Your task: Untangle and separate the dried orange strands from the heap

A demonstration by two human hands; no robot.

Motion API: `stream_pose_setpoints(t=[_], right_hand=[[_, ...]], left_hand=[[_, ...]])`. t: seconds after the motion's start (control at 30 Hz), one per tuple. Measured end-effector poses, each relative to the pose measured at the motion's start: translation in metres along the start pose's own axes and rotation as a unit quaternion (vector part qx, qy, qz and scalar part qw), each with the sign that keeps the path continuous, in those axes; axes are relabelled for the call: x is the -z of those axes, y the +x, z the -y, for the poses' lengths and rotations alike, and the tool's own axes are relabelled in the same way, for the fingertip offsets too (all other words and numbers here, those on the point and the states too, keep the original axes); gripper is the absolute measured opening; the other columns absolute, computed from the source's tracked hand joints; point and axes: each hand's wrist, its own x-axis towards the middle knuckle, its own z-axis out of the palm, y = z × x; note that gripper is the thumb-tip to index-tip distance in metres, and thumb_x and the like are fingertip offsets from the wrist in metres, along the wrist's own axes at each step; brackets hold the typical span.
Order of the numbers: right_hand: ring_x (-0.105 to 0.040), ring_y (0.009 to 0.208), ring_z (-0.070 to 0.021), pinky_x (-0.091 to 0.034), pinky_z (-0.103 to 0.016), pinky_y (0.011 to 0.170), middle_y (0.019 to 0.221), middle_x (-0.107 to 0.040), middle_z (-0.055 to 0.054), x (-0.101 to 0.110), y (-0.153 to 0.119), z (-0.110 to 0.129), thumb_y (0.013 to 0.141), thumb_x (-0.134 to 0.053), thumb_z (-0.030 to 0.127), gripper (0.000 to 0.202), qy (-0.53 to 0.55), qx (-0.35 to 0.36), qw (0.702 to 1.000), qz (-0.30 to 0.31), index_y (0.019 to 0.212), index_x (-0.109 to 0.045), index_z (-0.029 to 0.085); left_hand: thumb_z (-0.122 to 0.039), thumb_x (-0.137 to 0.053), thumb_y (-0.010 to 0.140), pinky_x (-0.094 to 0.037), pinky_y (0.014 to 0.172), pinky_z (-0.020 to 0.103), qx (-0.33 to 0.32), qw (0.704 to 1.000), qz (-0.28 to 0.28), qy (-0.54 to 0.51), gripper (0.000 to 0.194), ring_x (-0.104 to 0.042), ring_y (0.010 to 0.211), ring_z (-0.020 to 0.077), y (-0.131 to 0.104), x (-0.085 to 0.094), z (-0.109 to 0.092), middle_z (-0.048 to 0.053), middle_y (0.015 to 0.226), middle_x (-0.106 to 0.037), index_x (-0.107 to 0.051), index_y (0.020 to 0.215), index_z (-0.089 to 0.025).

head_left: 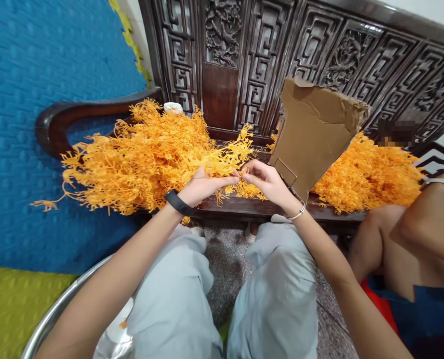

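A blue textured mat (50, 60) covers the left side of the view, with a yellow-green mat (20, 304) below it. A dark wooden back (222, 94) with carved panels rises behind the surface (259, 207). Pale trousers (177, 284) cover the wearer's legs in front of it. At the right, another person's bare knee (374, 224) and forearm (427, 214) are near the seat edge.

A big heap of orange, branching strands (143, 159) lies on the left of the surface; a second orange heap (371, 174) lies on the right. Between them a brown cardboard piece (313, 129) stands tilted, torn along its top, with a thin wire frame (287, 168) at its lower left. The shiny rim of a metal basin (48, 312) curves below the left forearm.

The left hand (207, 184) holds an orange sprig (231, 154) just beside the left heap, its thumb stretched toward the right. The right hand (265, 182) is narrowed, fingertips pinching the sprig's stem end. A small white object (173, 107) sits behind the left heap. A black wristband (179, 203) circles the left wrist, a thin bracelet (299, 212) the right.
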Motion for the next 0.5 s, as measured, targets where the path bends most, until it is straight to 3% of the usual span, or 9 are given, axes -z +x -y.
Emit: stream_pose_setpoints(t=[0.1, 0.33, 0.5], right_hand=[[-0.045, 0.067, -0.0099, -0.036, -0.024, 0.063, 0.074, -0.052, 0.0, 0.002, -0.001, 0.003, 0.081, -0.058, 0.035, 0.021, 0.014, -0.008, 1.0, 0.016, 0.079, -0.053, 0.015], [-0.05, 0.065, -0.0088, -0.043, -0.023, 0.063, 0.072, -0.052, 0.001, 0.007, -0.003, 0.01, 0.076, -0.063, 0.038, 0.026, 0.178, -0.062, 0.979, 0.073, 0.077, -0.052, 0.014], [-0.053, 0.068, -0.0088, -0.046, -0.023, 0.066, 0.075, -0.054, 0.0, 0.011, -0.006, 0.009, 0.077, -0.065, 0.032, 0.02, 0.237, -0.043, 0.963, 0.121, 0.079, -0.055, 0.015]], left_hand=[[-0.028, -0.076, 0.055, -0.046, 0.092, 0.035, 0.006, 1.0, 0.011, 0.005, 0.027, -0.064, 0.088, 0.0192, -0.002, 0.002, 0.0, 0.006, 0.089, -0.072, -0.067, 0.077, -0.014], [-0.024, -0.072, 0.06, -0.044, 0.093, 0.034, -0.015, 0.996, 0.063, 0.054, 0.016, -0.063, 0.087, 0.0188, -0.005, 0.003, -0.012, 0.002, 0.082, -0.07, -0.067, 0.072, -0.015], [-0.027, -0.071, 0.06, -0.046, 0.088, 0.034, -0.031, 0.988, 0.144, 0.037, 0.017, -0.062, 0.082, 0.0189, -0.007, 0.003, -0.016, 0.002, 0.074, -0.068, -0.066, 0.071, -0.015]])
